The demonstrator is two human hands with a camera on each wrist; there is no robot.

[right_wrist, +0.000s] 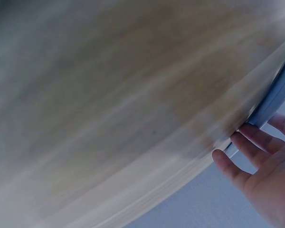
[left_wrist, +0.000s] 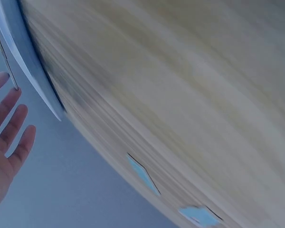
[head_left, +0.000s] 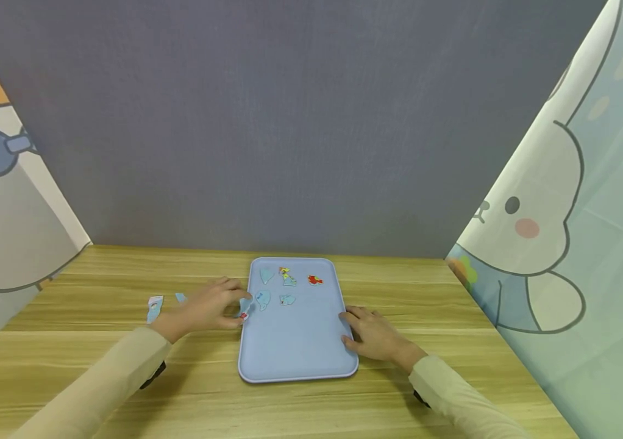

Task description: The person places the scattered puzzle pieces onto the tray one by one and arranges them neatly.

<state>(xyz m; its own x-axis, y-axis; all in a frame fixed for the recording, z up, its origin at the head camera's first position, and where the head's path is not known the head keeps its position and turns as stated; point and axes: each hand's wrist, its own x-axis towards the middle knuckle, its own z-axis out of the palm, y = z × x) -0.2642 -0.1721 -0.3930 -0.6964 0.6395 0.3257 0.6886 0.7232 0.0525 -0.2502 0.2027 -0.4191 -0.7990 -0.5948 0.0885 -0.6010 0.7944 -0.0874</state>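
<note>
My left hand [head_left: 211, 306] pinches a light blue puzzle piece [head_left: 245, 306] with a red detail, between thumb and fingers, over the left rim of a pale blue tray [head_left: 295, 347]. Seen from the left wrist, that piece [left_wrist: 7, 64] shows as a thin edge at the fingertips. Inside the tray's upper half lie several flat puzzle pieces, among them a red one [head_left: 314, 280], a yellow-and-blue one [head_left: 288, 277] and a light blue one [head_left: 263, 299]. With relaxed fingers, my right hand [head_left: 374, 334] rests on the tray's right rim; its fingertips touch that edge in the right wrist view.
Left of the tray, a blue puzzle piece with a pale top [head_left: 155, 308] and a small blue piece [head_left: 181, 297], partly behind the left hand, lie on the wooden table [head_left: 432, 292]. A grey panel [head_left: 289, 134] rises at the back, with printed cloth [head_left: 542, 244] at the sides.
</note>
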